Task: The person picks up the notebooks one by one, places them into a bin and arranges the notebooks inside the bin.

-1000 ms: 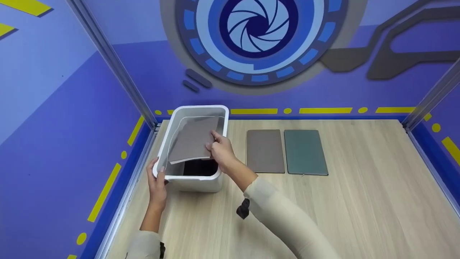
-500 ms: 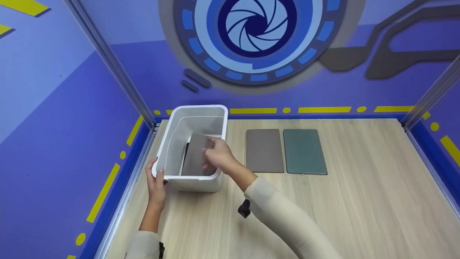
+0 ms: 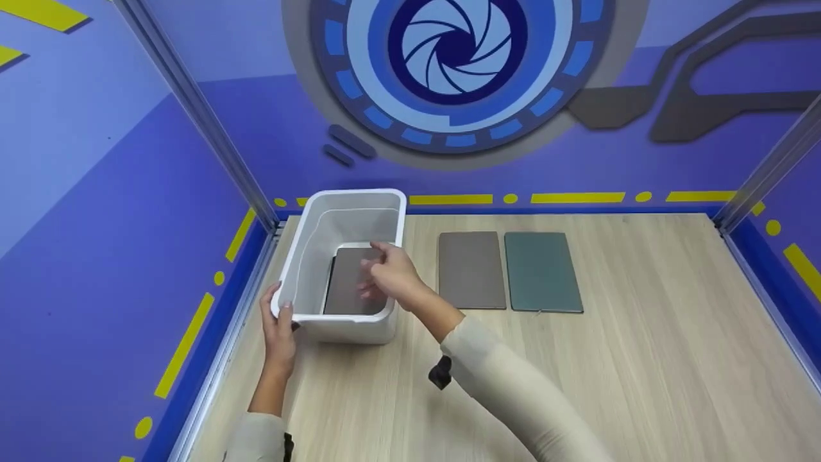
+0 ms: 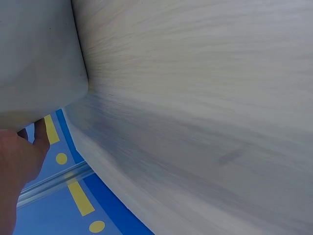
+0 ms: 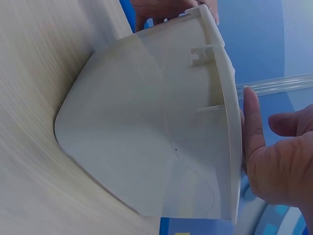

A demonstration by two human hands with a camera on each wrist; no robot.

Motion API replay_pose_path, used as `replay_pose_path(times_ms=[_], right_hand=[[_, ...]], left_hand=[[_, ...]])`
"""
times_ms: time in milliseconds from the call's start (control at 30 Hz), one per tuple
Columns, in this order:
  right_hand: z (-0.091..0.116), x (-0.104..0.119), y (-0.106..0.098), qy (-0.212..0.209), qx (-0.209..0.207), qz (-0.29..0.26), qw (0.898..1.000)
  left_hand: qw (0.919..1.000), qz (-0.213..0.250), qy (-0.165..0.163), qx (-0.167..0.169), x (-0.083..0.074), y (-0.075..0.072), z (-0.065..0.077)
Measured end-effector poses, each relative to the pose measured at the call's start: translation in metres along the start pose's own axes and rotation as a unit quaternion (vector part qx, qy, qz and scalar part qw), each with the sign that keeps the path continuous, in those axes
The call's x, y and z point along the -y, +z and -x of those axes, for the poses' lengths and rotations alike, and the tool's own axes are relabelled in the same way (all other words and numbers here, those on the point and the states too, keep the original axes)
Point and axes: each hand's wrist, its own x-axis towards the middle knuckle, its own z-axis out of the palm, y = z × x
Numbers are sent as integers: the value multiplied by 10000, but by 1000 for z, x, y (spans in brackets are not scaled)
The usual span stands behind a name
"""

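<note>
At my right grip [image 3: 393, 274], fingers stand apart over the bin [image 3: 346, 331]; my left grip [image 3: 278, 330] clamps its near-left corner. Only my head view shows the brown notebook [image 3: 348, 282] lying inside; the right-wrist view meets the outer wall [image 5: 132, 117].

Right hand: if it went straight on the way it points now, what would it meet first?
Probably the left inner wall of the white bin: in the head view, the right hand points left across the opening. Depth is unclear; if it angles downward, the brown book inside could come first.
</note>
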Motion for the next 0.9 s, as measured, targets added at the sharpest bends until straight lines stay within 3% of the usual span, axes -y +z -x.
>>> replay_pose_path(times_ms=[500, 900], right_hand=[[-2, -1, -11, -325, 129, -282, 9990], [-1, -1, -22, -640, -37, -334, 9974]], left_hand=[[9999, 62, 127, -31, 2, -2, -1], [10000, 33, -56, 4, 1, -2, -1]])
